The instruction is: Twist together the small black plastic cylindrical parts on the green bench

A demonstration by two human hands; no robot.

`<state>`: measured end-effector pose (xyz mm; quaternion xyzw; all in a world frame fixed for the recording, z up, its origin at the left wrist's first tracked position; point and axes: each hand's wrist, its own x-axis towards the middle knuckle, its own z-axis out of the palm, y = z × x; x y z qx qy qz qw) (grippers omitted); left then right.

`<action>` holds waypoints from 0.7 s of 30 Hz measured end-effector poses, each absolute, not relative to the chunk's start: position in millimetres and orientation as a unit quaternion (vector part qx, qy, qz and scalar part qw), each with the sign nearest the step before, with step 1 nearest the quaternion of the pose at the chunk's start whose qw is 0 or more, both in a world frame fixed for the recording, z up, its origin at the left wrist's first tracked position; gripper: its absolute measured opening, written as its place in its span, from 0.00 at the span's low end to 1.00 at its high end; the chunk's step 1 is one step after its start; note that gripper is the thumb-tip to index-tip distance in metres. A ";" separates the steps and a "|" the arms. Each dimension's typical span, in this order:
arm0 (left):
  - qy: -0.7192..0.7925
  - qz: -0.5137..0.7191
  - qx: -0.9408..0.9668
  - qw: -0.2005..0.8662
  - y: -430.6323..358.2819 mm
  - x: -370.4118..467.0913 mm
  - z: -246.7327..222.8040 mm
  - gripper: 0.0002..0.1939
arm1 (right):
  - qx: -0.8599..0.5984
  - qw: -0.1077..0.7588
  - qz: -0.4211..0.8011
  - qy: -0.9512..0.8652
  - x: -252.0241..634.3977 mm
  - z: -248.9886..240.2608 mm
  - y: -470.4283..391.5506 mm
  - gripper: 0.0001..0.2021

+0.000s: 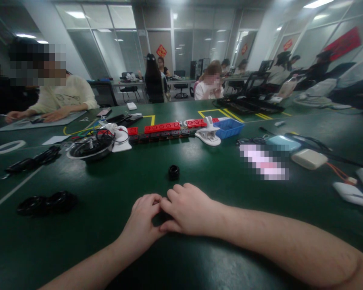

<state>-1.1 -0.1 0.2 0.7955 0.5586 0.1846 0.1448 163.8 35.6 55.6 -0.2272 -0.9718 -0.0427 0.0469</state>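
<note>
My left hand (143,215) and my right hand (189,209) meet low over the green table (133,177), fingertips touching. The fingers of both hands are curled and pinched together. A dark gap shows between them, and what they hold, if anything, is hidden. Just beyond my fingers sits a small black ring-shaped coil (174,172), untouched. Farther left, two larger black coils (60,200) lie side by side.
A metal bowl (74,152) with black items, red power strips (162,127), a white clip-on device (210,135) and a blue bin (230,128) stand across the table. Pouches and cables lie right. A person in a cream top (66,94) sits far left.
</note>
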 end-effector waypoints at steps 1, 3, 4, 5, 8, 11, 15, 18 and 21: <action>0.559 0.186 0.795 0.145 -0.1 -1.6 -0.4 0.11 | -0.230 0.047 -0.048 -0.971 163.3 55.1 34.6 0.20; 0.558 0.187 0.795 0.148 -0.1 -2.5 -1.4 0.10 | -0.231 0.051 -0.050 -0.970 162.8 53.8 33.1 0.17; 0.559 0.186 0.794 0.151 -0.1 -2.8 -1.7 0.10 | -0.230 0.053 -0.049 -0.971 162.7 53.1 32.6 0.17; 0.560 0.184 0.794 0.153 -0.2 -2.9 -1.7 0.10 | -0.228 0.054 -0.047 -0.971 162.9 52.5 32.3 0.16; 0.563 0.181 0.792 0.152 -0.5 -2.1 -0.3 0.12 | -0.229 0.052 -0.042 -0.971 163.9 52.1 31.8 0.16; 0.566 0.178 0.790 0.154 -1.2 -0.8 2.2 0.11 | -0.232 0.045 -0.035 -0.971 164.8 53.5 31.2 0.17; 0.566 0.171 0.790 0.159 -1.8 -0.5 4.7 0.11 | -0.232 0.041 -0.027 -0.971 164.3 54.9 30.8 0.15; 0.564 0.170 0.791 0.165 -1.7 -0.7 5.6 0.11 | -0.232 0.042 -0.027 -0.971 163.4 54.5 30.9 0.15; 0.563 0.171 0.792 0.163 -2.0 -0.5 6.2 0.10 | -0.239 0.050 -0.036 -0.969 162.8 54.6 29.8 0.16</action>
